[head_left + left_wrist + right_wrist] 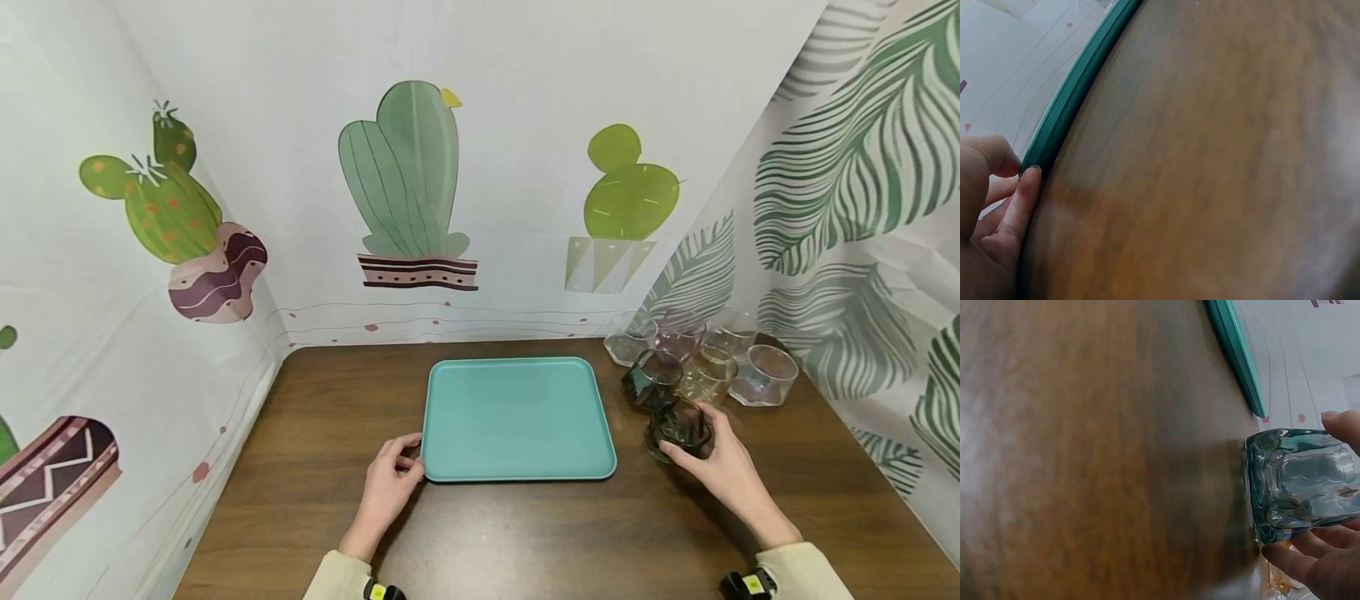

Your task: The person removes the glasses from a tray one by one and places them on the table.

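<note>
My right hand [716, 454] grips a dark smoky glass tumbler [678, 429], thumb on the near side and fingers behind. In the right wrist view the tumbler [1300, 481] is upright with a thick, blue-green tinted base; I cannot tell whether it touches the table. At the near left corner of a teal rectangular tray [517, 421], my left hand [388, 485] touches the outer edge with bent fingers. The left wrist view shows the fingertips [1030, 178] against the tray's rim [1063, 112]. Flat on the table, the tray carries nothing.
Several glasses cluster at the back right: a dark one [651, 382], an amber one [708, 373], a pinkish one [681, 329] and clear ones, including one [765, 375] at the right. Printed cloth [525, 167] hangs behind the brown wooden table [510, 533].
</note>
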Motion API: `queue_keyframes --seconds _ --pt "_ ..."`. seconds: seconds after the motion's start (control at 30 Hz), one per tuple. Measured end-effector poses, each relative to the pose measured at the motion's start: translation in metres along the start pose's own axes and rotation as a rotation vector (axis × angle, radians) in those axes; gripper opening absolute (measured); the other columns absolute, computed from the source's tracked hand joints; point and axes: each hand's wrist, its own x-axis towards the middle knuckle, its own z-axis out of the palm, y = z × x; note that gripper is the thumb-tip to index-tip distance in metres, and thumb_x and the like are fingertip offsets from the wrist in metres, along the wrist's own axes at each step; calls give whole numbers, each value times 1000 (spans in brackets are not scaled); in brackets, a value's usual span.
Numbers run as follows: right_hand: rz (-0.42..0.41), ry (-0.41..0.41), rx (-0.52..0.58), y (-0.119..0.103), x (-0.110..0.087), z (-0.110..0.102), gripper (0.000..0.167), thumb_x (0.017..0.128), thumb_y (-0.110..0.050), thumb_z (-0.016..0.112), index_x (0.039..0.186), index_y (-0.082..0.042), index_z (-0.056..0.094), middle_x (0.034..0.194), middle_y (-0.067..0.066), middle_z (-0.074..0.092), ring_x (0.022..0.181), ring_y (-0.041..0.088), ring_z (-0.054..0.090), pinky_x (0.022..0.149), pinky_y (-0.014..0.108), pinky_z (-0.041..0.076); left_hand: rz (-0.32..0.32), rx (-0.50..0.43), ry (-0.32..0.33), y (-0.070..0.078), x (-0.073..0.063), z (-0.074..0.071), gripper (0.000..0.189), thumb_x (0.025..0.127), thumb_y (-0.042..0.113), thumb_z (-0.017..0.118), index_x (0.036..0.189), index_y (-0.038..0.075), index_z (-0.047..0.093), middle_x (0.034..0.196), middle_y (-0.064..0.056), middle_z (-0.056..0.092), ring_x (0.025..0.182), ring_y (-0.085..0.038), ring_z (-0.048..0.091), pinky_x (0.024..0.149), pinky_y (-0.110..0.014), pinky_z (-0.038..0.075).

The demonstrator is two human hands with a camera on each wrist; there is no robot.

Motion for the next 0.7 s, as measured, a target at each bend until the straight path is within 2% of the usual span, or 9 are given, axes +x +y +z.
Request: queue_keyframes --seconds 0.27,0.43,0.57,0.7 --pt "-13 3 -2 3 4 -3 93 93 -35 78 155 9 25 145 33 48 126 49 50 91 58 44 4 -12 6 3 3 4 37 92 0 66 128 7 71 120 -10 66 84 -11 64 69 -22 56" --pt "-49 37 13 2 5 -4 95 93 -32 79 156 11 23 148 39 40 133 56 43 97 67 40 13 -25 12 5 4 3 35 92 0 67 127 6 71 119 -12 66 84 -10 65 69 -22 57" --pt "-126 142 -6 -5 3 -5 85 97 -29 75 156 11 27 147 40 39 133 59 40 98 72 37 -2 -40 7 5 1 -2 34 93 -1 68 127 4 70 119 -13 67 86 -11 68 71 -23 58" --pt "-255 271 -47 -22 2 -5 68 97 -20 73 150 8 40 142 35 46 131 54 42 98 68 36 -19 -45 -19 8 -1 -9 35 94 -1 67 129 2 68 121 -15 67 89 -13 70 72 -23 59"
